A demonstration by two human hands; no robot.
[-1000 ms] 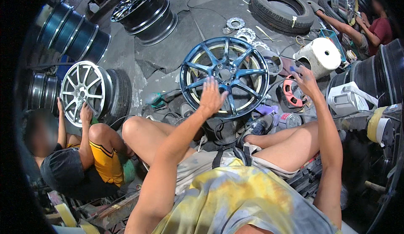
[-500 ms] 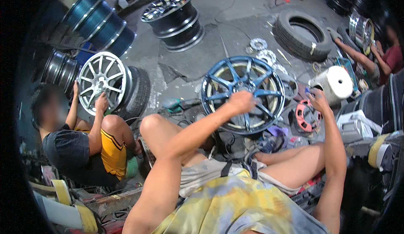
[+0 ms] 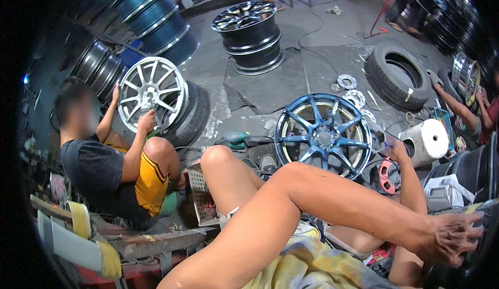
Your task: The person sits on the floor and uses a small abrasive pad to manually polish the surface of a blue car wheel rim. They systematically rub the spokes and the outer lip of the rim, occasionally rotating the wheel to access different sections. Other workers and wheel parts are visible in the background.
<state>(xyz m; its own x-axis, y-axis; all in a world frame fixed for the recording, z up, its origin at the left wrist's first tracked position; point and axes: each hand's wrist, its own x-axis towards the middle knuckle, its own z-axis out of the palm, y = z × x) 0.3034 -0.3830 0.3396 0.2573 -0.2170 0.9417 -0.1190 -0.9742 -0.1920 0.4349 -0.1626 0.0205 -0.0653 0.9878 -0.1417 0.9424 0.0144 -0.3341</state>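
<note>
2 hands reach separate ways: my left hand (image 3: 449, 237), fingers spread and clamped on nothing, presses a dark rim (image 3: 481, 247) at my far right, and I should brace there while my right hand (image 3: 399, 149), grip hidden, steadies beside the blue wheel (image 3: 323, 134).

You are sitting on the floor of a wheel and tyre repair workshop; a glossy blue multi-spoke alloy wheel (image 3: 323, 134) stands on the stained grey concrete floor (image 3: 312, 44) in front of you; a stack of black alloy rims (image 3: 251, 35) sits further off; a worn black rubber tyre (image 3: 397, 75) lies to your right; blue-painted steel rims (image 3: 156, 18) lean in a row at the left; beside you a seated person works on a silver spoked wheel (image 3: 152, 94) propped against a tyre; round metal discs (image 3: 347, 82) and cables lie scattered about.
</note>
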